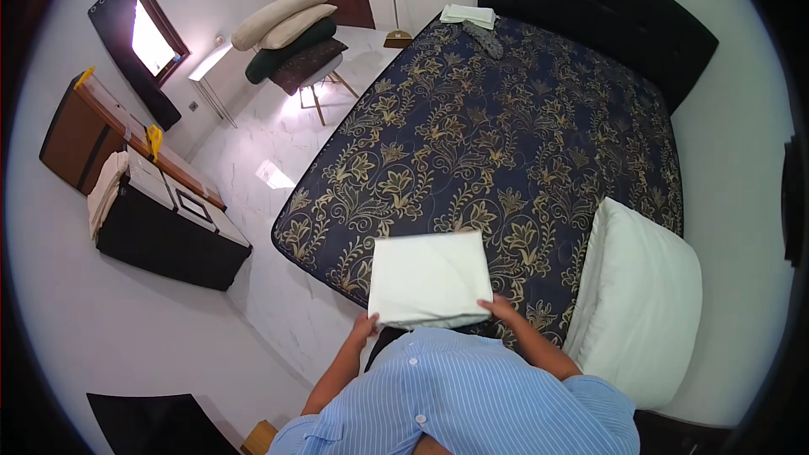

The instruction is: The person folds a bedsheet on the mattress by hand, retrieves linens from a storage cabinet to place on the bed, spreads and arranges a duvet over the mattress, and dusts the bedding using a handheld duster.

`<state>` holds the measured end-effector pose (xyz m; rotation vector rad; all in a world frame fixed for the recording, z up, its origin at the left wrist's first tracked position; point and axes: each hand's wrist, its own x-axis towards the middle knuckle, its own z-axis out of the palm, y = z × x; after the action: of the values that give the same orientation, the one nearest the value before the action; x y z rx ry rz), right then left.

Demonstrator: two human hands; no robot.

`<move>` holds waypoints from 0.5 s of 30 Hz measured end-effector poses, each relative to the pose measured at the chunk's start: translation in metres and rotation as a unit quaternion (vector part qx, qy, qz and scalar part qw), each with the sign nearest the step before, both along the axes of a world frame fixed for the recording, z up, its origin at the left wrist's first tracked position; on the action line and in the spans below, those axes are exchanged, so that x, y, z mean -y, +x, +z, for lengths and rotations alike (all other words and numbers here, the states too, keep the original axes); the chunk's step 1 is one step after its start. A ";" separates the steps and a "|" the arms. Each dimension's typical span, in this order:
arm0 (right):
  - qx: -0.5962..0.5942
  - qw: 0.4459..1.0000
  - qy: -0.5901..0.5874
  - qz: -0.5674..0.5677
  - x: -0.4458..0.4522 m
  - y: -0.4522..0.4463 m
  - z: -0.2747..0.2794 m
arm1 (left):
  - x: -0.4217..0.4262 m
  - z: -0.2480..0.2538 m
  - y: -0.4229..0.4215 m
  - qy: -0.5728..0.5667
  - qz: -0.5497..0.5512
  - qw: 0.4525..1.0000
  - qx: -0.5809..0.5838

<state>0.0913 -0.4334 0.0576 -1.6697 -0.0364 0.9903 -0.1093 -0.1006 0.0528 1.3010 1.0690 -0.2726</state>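
Observation:
A folded white cloth [430, 278] lies flat at the near edge of the dark blue mattress [455, 143], which has a gold floral pattern. My left hand [365, 327] grips the cloth's near left corner. At its near right corner, my right hand [497, 307] has hold of the edge, thumb on top. The fingers under the cloth are hidden on both sides. Greyish material shows beneath the cloth's near edge.
A thick folded white duvet [636, 303] sits on the mattress at right. Smaller folded white cloths [468, 15] and a grey patterned cloth [482, 40] lie near the black headboard [598, 13]. Pillows [282, 29] are piled on a chair [324, 74]. A black-sided cabinet [173, 236] stands left.

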 end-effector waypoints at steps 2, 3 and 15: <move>0.051 0.985 -0.138 0.092 0.023 -0.018 -0.041 | 0.013 -0.025 -0.025 -0.022 0.014 0.999 -0.040; 0.103 0.941 -0.266 0.182 0.028 -0.024 -0.048 | 0.018 -0.031 -0.034 0.003 0.021 0.999 -0.040; 0.100 0.950 -0.288 0.073 0.007 -0.022 -0.022 | 0.001 -0.037 -0.027 0.048 -0.020 0.998 -0.022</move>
<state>0.0696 -0.4404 0.0360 -2.3307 -0.0043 0.9927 -0.1359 -0.1021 0.0155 1.4095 1.1061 -0.2833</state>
